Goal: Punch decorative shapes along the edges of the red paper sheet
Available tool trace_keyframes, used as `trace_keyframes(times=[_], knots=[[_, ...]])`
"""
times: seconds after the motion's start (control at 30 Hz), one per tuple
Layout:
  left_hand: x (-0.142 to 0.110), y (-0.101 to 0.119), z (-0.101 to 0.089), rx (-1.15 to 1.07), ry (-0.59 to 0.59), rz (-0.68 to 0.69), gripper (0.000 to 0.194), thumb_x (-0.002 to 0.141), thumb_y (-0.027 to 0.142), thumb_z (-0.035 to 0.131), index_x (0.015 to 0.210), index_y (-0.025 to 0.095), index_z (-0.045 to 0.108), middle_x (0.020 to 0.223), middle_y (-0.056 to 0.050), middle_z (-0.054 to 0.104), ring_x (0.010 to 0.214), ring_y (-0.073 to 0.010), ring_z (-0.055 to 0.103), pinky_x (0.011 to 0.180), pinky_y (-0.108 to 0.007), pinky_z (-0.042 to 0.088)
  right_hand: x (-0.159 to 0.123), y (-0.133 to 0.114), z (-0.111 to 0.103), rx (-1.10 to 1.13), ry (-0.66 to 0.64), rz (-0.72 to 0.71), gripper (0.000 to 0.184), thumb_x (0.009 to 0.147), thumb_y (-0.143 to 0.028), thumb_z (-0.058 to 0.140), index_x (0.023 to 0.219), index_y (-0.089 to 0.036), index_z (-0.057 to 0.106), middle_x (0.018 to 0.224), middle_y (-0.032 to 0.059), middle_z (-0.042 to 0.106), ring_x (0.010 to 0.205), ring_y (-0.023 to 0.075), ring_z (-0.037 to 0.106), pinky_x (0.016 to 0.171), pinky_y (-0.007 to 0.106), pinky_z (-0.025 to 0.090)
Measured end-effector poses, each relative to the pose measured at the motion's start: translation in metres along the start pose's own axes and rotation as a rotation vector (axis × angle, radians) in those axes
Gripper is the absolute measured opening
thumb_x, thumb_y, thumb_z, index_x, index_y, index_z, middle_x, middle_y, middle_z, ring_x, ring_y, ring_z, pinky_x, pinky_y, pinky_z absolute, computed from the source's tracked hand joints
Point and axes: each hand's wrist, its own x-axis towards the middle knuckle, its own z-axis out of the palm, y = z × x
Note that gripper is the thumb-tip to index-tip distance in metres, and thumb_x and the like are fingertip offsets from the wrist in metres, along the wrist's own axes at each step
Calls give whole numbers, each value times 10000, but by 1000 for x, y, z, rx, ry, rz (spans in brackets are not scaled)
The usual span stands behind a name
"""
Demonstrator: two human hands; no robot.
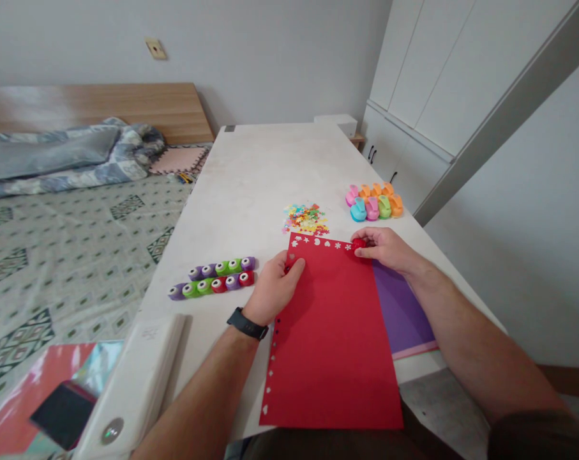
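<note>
A red sheet of paper point(334, 332) lies on the white table point(251, 185) in front of me, with small punched shapes along its top and left edges. My left hand point(276, 286) grips the sheet's upper left corner, fingers curled over the edge. My right hand point(387, 249) is closed on a small red paper punch point(358, 243) sitting on the sheet's top right corner. A purple sheet point(401, 306) lies under the red one on the right. A black watch is on my left wrist.
Two rows of purple, green and red punches point(215, 278) lie left of the sheet. A pile of coloured confetti point(306, 218) and a cluster of pastel punches point(374, 201) sit beyond it. A white device point(136, 383) rests at the table's near-left edge. A bed point(69, 230) stands to the left.
</note>
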Motion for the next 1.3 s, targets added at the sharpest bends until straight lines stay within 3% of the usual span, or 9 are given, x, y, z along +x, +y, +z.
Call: trace_keyframes(times=[0.47, 1.3], knots=[[1, -2, -1, 126, -16, 61, 297, 840, 477, 673, 798, 193, 597, 640, 16, 573, 604, -160, 536, 520, -249, 395, 2, -2, 1, -122, 22, -3, 336, 714, -324, 811, 1022, -205, 747, 840, 24, 703, 747, 185, 608, 708, 319, 490], [-1, 5, 1, 61, -12, 67, 272, 826, 456, 694, 813, 194, 621, 726, -14, 662, 678, -182, 596, 580, -267, 460, -3, -6, 0, -62, -25, -6, 366, 722, -326, 806, 1053, -194, 720, 853, 16, 693, 749, 170, 604, 719, 311, 477]])
